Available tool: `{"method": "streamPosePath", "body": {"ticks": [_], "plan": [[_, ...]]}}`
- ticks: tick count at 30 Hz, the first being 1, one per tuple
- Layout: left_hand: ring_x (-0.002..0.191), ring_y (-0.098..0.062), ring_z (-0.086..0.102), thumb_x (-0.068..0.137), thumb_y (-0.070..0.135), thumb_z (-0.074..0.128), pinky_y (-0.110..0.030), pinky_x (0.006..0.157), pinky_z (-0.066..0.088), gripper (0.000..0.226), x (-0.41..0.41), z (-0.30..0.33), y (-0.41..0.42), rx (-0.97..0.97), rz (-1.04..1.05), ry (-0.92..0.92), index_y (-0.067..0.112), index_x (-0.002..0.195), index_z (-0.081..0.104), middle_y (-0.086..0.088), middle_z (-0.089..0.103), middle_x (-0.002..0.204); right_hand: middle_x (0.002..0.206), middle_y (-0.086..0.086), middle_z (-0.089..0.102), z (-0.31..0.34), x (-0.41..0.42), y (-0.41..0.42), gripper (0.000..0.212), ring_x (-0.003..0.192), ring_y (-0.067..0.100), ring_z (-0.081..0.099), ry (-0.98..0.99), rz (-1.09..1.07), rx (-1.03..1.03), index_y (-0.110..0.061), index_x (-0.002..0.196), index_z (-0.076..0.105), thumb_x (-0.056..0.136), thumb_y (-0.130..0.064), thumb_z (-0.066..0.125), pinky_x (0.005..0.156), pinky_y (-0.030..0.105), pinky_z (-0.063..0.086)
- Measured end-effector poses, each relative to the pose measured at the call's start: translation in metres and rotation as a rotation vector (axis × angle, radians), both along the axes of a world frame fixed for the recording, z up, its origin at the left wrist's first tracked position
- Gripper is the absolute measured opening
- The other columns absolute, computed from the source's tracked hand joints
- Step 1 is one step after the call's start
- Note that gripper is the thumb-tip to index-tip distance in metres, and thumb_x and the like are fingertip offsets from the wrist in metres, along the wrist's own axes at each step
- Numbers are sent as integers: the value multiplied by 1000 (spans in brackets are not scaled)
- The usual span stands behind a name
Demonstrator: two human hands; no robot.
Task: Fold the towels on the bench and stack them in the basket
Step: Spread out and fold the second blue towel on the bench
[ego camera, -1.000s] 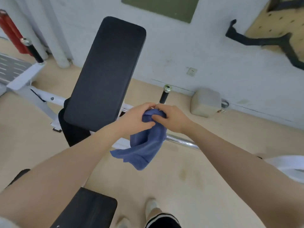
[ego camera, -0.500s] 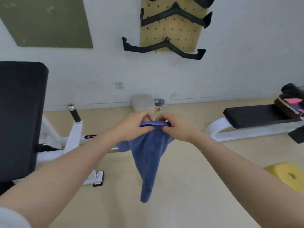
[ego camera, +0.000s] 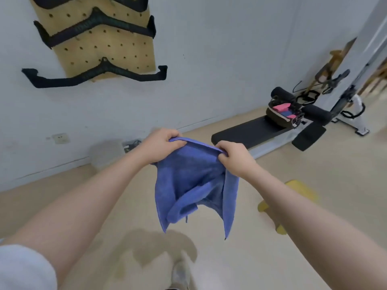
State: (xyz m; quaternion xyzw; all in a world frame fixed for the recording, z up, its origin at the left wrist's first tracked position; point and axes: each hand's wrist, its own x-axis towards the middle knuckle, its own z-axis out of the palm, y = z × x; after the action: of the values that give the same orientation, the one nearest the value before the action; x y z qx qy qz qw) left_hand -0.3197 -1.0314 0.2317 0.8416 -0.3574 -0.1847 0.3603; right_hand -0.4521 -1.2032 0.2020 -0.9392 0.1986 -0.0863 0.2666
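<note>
A blue towel [ego camera: 189, 181] hangs in the air in front of me, its top edge stretched between both hands. My left hand [ego camera: 160, 146] grips the left end of that edge and my right hand [ego camera: 234, 156] grips the right end. The lower part of the towel droops in loose folds over the floor. Farther off at the right stands a black flat bench [ego camera: 247, 130]. On its far end sits a dark basket [ego camera: 280, 115] with pink and blue folded towels [ego camera: 283, 107] inside.
A yellow stool [ego camera: 297, 191] stands on the floor under my right forearm. A grey box [ego camera: 106, 153] sits against the white wall. Black bar handles [ego camera: 94, 75] hang on a pegboard at upper left. White machine frame [ego camera: 356, 105] rises at the far right. My shoe [ego camera: 181, 275] shows below.
The view has swung right, bringing the flat bench and basket closer. My hands have moved apart along the towel's top edge, spreading it wider.
</note>
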Motion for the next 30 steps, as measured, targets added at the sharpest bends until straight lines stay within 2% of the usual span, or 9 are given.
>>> {"method": "streamPosePath", "body": {"ticks": [2, 8, 12, 17, 19, 21, 23, 27, 30], "plan": [[50, -14, 46, 91, 27, 52, -20, 40, 36, 18, 10, -5, -52, -45, -5, 44, 22, 78, 62, 4, 51, 64, 83, 7, 62, -11, 9, -44, 22, 79, 27, 54, 28, -65, -18, -9, 86, 58, 80, -1, 39, 63, 35, 44], [41, -18, 37, 92, 27, 50, -19, 40, 25, 29, 38, -14, -216, -144, -73, 340, 32, 69, 66, 4, 49, 56, 63, -1, 45, -23, 38, -188, 26, 68, 24, 44, 45, -306, 25, -18, 62, 40, 78, 1, 37, 48, 27, 28], [44, -19, 33, 89, 25, 50, -20, 42, 21, 17, 56, -9, -312, -172, -54, 492, 18, 78, 61, -7, 41, 58, 70, 5, 51, -22, 48, -275, 17, 71, 25, 47, -3, -428, 28, -7, 75, 53, 83, -4, 39, 53, 30, 32], [45, -16, 43, 91, 29, 43, -22, 46, 29, 25, 60, -14, -402, -231, -90, 827, 9, 88, 59, -4, 46, 56, 90, 5, 46, -39, 47, -358, 15, 79, 21, 45, -76, -538, 43, -8, 84, 55, 88, -9, 40, 64, 32, 37], [42, -14, 49, 93, 29, 40, -19, 42, 35, 28, 56, -16, -435, -255, -111, 910, 7, 91, 58, -3, 53, 53, 86, 4, 46, -48, 48, -394, 14, 77, 22, 45, -74, -551, 75, -11, 78, 51, 86, -9, 40, 63, 33, 39], [40, -11, 52, 95, 26, 38, -13, 38, 37, 27, 50, -22, -466, -279, -125, 946, 5, 93, 56, 0, 55, 50, 70, 2, 45, -58, 51, -435, 17, 69, 23, 43, -20, -534, 131, -13, 66, 43, 83, -10, 41, 54, 31, 33], [47, -11, 52, 93, 29, 43, -14, 43, 37, 26, 46, -28, -496, -311, -102, 947, 6, 96, 55, -1, 54, 58, 61, 1, 42, -64, 57, -473, 22, 63, 23, 41, 43, -487, 170, -15, 61, 37, 82, -10, 41, 49, 28, 28], [91, -26, 53, 79, 38, 56, -30, 74, 40, 42, 43, -43, -552, -324, 2, 1007, 5, 104, 61, -15, 56, 98, 68, 3, 46, -80, 70, -549, 19, 70, 24, 43, 77, -425, 282, -11, 69, 42, 87, -8, 35, 50, 29, 28], [90, -25, 59, 72, 31, 60, -30, 77, 45, 40, 48, -59, -585, -363, 105, 1076, 4, 101, 67, -14, 63, 95, 84, 4, 52, -96, 86, -598, 22, 82, 23, 48, -13, -446, 623, -8, 84, 50, 93, -14, 30, 64, 30, 37]]}}
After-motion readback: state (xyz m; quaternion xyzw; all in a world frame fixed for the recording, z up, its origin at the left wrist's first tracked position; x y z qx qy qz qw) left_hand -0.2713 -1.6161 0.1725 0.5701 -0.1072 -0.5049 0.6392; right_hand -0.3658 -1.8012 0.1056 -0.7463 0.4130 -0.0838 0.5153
